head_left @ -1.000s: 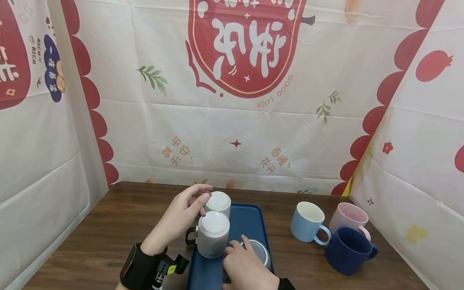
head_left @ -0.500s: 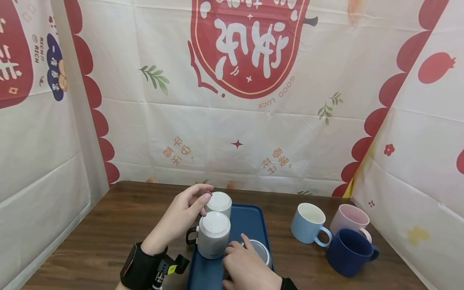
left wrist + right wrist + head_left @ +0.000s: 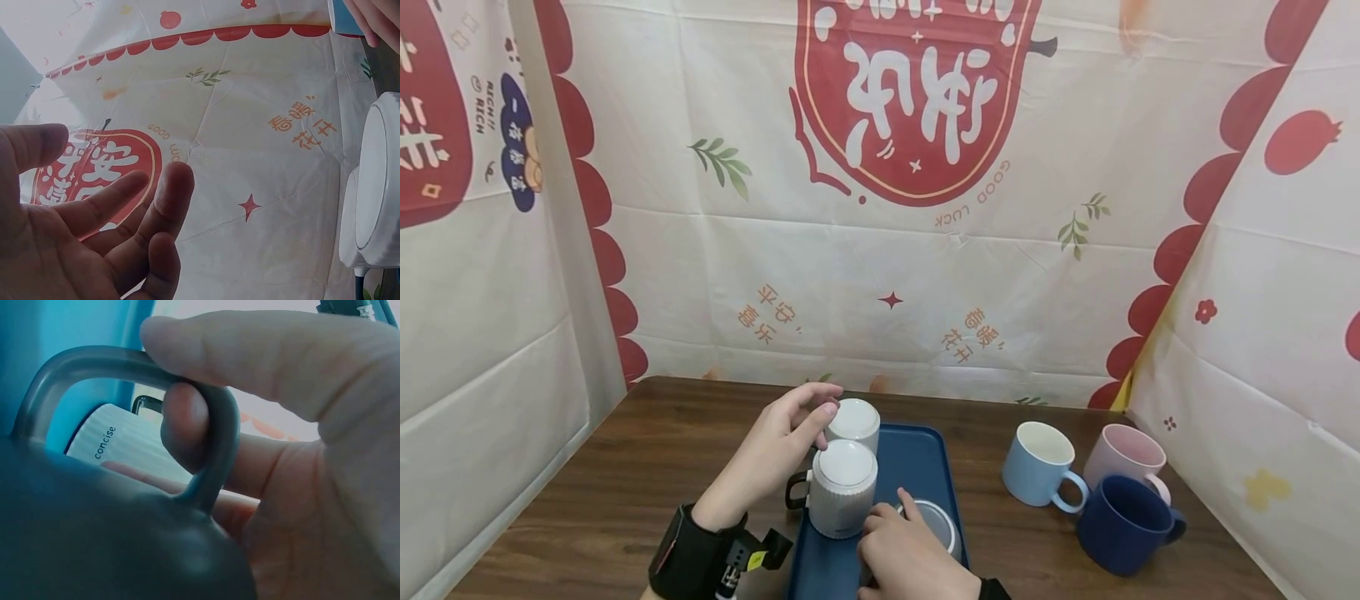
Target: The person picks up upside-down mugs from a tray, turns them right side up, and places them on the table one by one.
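My right hand (image 3: 913, 546) grips the handle (image 3: 109, 357) of a dark grey mug (image 3: 942, 527), with a finger through the loop and the thumb on it. That mug is upside down on the right side of a blue tray (image 3: 913, 454), partly hidden by the hand. Two white mugs stand bottom up on the tray's left: a ribbed front one (image 3: 842, 500) with a black handle, and another (image 3: 856, 417) just behind. Beside them hovers my left hand (image 3: 782, 429); the left wrist view shows its loosely bent fingers (image 3: 172, 194) holding nothing.
At right on the brown wooden table (image 3: 700, 442) stand three upright mugs: a light blue one (image 3: 1033, 471), a pink one (image 3: 1108, 454) and a navy one (image 3: 1116, 533). Printed cloth (image 3: 850, 250) hangs along the back and both sides.
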{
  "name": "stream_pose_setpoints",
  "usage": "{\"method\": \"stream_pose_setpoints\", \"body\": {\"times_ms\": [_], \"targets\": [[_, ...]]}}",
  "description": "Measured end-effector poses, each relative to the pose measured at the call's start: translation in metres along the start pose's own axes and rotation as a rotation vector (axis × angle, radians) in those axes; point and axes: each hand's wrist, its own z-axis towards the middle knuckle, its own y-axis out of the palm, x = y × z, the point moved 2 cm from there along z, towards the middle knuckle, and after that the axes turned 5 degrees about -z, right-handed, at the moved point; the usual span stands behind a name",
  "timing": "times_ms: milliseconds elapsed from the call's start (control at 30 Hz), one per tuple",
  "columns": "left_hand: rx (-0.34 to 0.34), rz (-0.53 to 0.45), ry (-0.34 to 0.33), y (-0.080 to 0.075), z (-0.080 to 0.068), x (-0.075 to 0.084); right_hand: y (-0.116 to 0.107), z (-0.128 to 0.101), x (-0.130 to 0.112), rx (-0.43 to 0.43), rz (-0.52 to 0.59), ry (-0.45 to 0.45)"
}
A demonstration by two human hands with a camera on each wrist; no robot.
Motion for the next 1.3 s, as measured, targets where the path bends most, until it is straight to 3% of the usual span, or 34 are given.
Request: {"method": "stream_pose_setpoints", "body": {"times_ms": [433, 700, 800, 1033, 1300], "targets": [[-0.002, 0.0, -0.012, 0.001, -0.001, -0.001, 0.002, 0.001, 0.001, -0.007, -0.001, -0.006], [-0.012, -0.009, -0.014, 0.002, 0.0, 0.0, -0.01, -0.001, 0.003, -0.009, 0.06, -0.012], [-0.015, -0.005, -0.011, 0.002, 0.0, 0.0, -0.018, -0.005, 0.004, 0.041, 0.077, -0.026], [-0.02, 0.001, -0.029, 0.004, 0.0, -0.001, -0.035, -0.016, 0.012, 0.249, 0.1, -0.061], [-0.028, 0.002, -0.033, 0.004, -0.001, 0.001, -0.042, -0.02, 0.018, 0.284, 0.112, -0.041]]}}
